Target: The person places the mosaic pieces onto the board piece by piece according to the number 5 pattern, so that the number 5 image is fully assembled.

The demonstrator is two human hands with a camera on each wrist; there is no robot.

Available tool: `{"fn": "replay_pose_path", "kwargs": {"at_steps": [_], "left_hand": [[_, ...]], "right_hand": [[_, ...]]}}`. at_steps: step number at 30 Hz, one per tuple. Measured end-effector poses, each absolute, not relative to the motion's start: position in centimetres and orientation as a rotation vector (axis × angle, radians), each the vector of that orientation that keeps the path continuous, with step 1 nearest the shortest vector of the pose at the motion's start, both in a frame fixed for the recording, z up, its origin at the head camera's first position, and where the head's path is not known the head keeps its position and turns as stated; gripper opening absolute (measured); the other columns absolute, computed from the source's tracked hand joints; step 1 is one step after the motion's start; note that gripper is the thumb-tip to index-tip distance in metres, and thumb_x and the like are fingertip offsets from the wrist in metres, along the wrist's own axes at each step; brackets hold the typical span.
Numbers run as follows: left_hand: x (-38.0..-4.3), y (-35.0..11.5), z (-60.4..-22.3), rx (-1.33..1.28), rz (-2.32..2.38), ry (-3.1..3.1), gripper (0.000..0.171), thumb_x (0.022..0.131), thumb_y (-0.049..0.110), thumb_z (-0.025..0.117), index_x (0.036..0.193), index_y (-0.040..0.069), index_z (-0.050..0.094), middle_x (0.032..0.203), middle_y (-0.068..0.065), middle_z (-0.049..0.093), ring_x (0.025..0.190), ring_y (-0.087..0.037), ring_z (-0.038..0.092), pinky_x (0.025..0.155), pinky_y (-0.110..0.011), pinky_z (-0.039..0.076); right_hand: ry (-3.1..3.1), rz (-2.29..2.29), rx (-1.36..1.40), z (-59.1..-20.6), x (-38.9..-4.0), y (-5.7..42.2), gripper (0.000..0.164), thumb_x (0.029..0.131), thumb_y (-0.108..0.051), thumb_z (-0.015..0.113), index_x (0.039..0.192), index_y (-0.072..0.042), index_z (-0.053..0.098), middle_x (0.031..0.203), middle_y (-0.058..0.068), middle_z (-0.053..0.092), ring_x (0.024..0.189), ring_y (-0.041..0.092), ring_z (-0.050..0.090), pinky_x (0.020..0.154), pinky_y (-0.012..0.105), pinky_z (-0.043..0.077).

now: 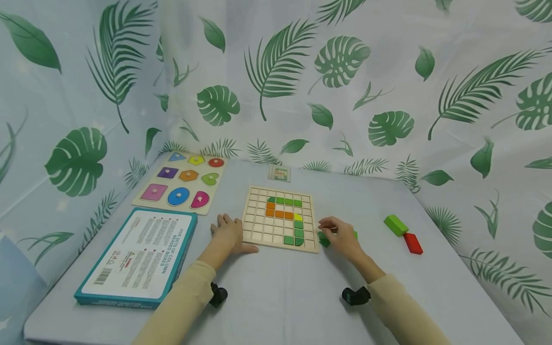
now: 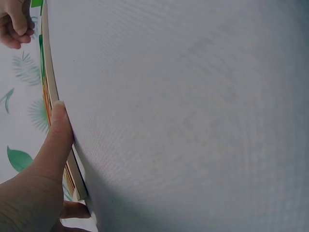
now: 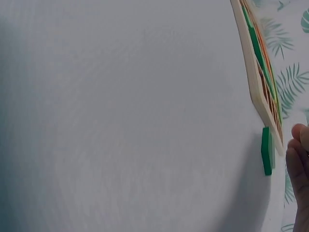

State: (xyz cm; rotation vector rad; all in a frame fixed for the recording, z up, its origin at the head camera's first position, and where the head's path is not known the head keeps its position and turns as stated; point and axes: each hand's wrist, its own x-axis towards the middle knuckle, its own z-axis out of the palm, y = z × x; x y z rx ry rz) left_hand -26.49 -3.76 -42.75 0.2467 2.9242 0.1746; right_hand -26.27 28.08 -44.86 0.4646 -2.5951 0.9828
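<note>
A wooden grid board (image 1: 258, 226) lies mid-table, with green, orange and yellow tiles making a bent path. My left hand (image 1: 228, 235) rests at its near left corner, fingers spread beside the left edge; in the left wrist view the thumb (image 2: 54, 140) touches the front edge. Just off the board's right edge is my right hand (image 1: 342, 237), its fingers bent and fingertips close together. Whether a tile is between them is unclear. Below those fingers lies a dark green tile (image 3: 267, 151), and a light green piece (image 1: 355, 235) shows partly behind the hand.
A light green block (image 1: 395, 225) and a red block (image 1: 413, 243) lie to the right. On the left are a knobbed shape puzzle (image 1: 146, 203) and a blue-edged box (image 1: 138, 249). A small pattern card (image 1: 279, 173) lies behind the board. Leaf-print cloth (image 1: 276, 129) hangs around the table.
</note>
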Motion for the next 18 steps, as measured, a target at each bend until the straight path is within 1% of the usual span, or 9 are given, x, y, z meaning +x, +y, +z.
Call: {"fn": "replay_pose_path", "kwargs": {"at_steps": [9,18], "left_hand": [[-26.4,-3.8,-42.7,0.250,0.180,2.927,0.108,0.068,0.073,0.065,0.137,-0.006,0.040,0.139,-0.040,0.028,0.131,-0.052,0.025,0.099,-0.063,0.031],[-26.2,-3.7,-42.6,0.246,0.197,2.927,0.107,0.068,0.071,0.066,0.137,-0.007,0.040,0.139,-0.039,0.027,0.131,-0.051,0.024,0.100,-0.062,0.029]], "right_hand": [[-2.622,0.957,0.402,-45.7,-26.2,29.7,0.018,0.085,0.005,0.062,0.102,0.002,0.065,0.089,0.006,0.068,0.085,0.022,0.063,0.073,0.037,0.053],[-2.649,0.893,0.368,-46.1,-26.2,30.1,0.020,0.083,0.005,0.063,0.103,0.002,0.065,0.089,0.006,0.068,0.082,0.020,0.063,0.070,0.036,0.053]]}}
